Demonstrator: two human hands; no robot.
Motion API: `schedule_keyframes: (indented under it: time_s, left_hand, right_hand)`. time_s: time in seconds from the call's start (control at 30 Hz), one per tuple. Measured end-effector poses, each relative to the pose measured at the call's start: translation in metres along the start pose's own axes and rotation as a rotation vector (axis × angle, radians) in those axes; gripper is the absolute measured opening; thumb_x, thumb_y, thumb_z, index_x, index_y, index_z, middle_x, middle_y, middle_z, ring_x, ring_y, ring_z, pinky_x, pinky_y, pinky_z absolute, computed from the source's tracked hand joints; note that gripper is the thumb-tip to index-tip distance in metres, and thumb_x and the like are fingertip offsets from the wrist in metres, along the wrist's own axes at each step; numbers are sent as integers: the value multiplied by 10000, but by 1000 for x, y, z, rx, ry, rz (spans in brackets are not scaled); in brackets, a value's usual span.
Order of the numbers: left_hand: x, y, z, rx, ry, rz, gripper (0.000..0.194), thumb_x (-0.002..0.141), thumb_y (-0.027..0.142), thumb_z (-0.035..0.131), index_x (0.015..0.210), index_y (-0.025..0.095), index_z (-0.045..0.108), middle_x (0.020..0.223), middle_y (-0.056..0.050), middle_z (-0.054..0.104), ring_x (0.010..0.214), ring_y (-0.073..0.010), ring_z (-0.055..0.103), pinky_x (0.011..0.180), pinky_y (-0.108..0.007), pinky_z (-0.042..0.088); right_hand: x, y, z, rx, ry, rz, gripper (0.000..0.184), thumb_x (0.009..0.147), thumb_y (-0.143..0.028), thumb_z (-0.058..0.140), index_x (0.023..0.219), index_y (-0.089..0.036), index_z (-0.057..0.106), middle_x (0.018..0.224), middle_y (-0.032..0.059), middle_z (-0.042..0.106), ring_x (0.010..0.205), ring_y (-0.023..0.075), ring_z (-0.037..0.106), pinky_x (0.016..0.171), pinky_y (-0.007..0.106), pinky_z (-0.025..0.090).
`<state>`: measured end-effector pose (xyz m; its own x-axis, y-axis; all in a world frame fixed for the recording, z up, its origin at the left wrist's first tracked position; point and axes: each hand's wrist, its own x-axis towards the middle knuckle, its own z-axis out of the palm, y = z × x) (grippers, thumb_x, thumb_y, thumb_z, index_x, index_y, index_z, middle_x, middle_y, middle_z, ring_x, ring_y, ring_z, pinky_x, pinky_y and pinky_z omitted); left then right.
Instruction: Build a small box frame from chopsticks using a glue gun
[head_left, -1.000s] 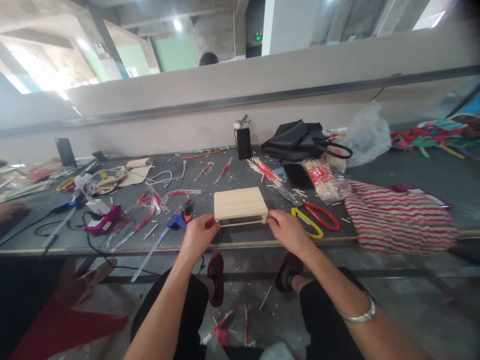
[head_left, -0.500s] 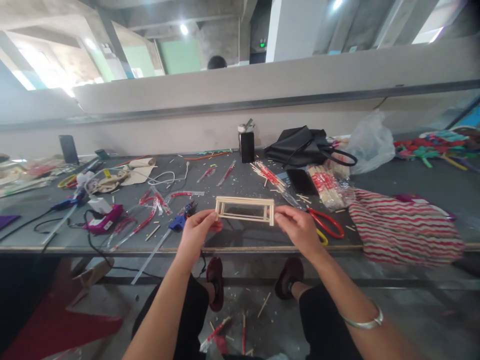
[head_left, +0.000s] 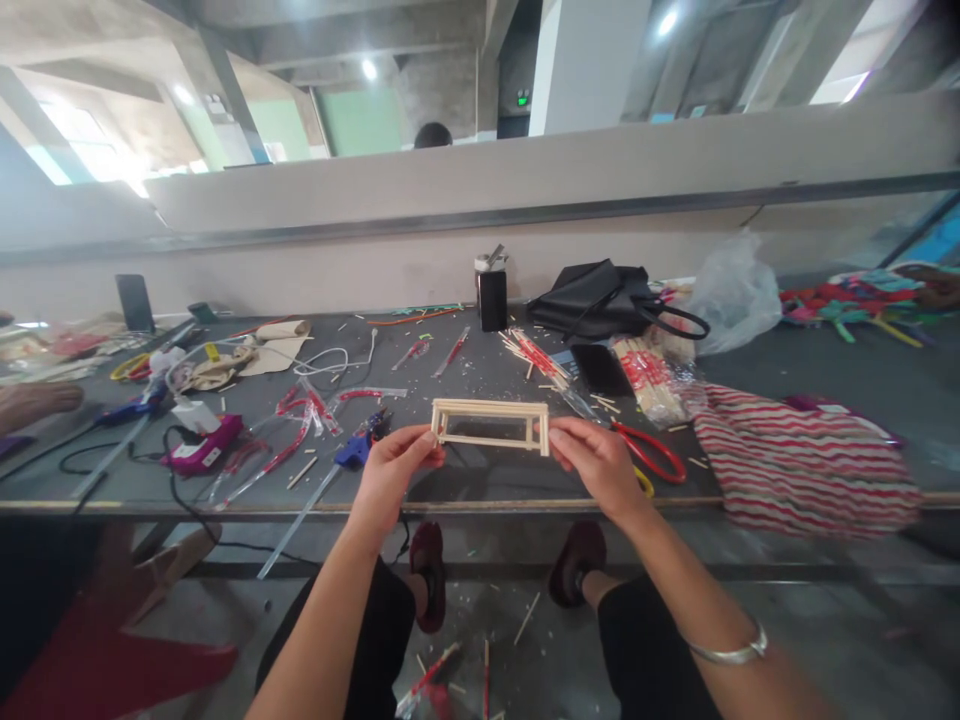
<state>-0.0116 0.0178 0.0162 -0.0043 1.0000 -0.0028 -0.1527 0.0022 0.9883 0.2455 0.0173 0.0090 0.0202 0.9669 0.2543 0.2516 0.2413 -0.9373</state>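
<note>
- Between two bare hands, near the table's front edge, a small wooden frame [head_left: 491, 408] is held by its short ends; whether it also touches the table [head_left: 487, 484] cannot be told.
- The left hand [head_left: 395, 470] pinches one end, thumb and fingers together at the corner.
- The right hand [head_left: 596, 462] pinches the opposite end in the same way.
- The frame is pale, made of thin straight sticks: a long, low rectangle with short uprights at the ends and an open middle, through which the dark tabletop shows.
- Just beyond the right hand lie scissors [head_left: 652, 452] with red and yellow handles, partly hidden by that hand.
- Near the left hand is a blue glue gun [head_left: 356, 448], a clear glue stick jutting from its back end.
- Farther back on the right, a clear packet [head_left: 651, 382] with red print holds pale sticks; beside it, more sticks spill from an open sleeve [head_left: 541, 358].
- Behind these slumps a black bag [head_left: 592, 298], next to a crumpled clear plastic bag [head_left: 739, 295]; the contents of both are unclear.
</note>
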Motion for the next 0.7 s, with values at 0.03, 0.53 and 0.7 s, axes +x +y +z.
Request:
schedule_keyframes:
  time_s: [0.03, 0.53, 0.7]
  left_hand:
    - [0, -1, 0, 6, -4, 3, 319, 730, 379, 724, 943, 141, 726, 724, -30, 696, 703, -148, 637, 746, -298, 528]
    - [21, -23, 3, 358, 43, 176, 419, 782, 403, 618, 1115, 154, 667, 1063, -87, 718, 986, -237, 651, 898, -378, 499]
    - [30, -34, 4, 489, 175, 181, 516, 723, 318, 664, 1190, 111, 594, 1126, -153, 659, 1072, -291, 600, 991, -458, 412]
  right_hand:
    - [0, 0, 0, -8, -2, -1, 292, 824, -385, 567, 933, -145, 691, 586, -19, 551, 516, 113, 469, 503, 239, 398]
    - [0, 9, 3, -215, -5, -108, 210, 837, -364, 561, 903, -196, 669, 885, 56, 705, 787, 192, 649, 718, 294, 503]
    - [1, 12, 1, -290, -108, 6, 129, 702, -256, 668, 809, -187, 689, 694, 23, 692, 642, 172, 630, 626, 274, 477]
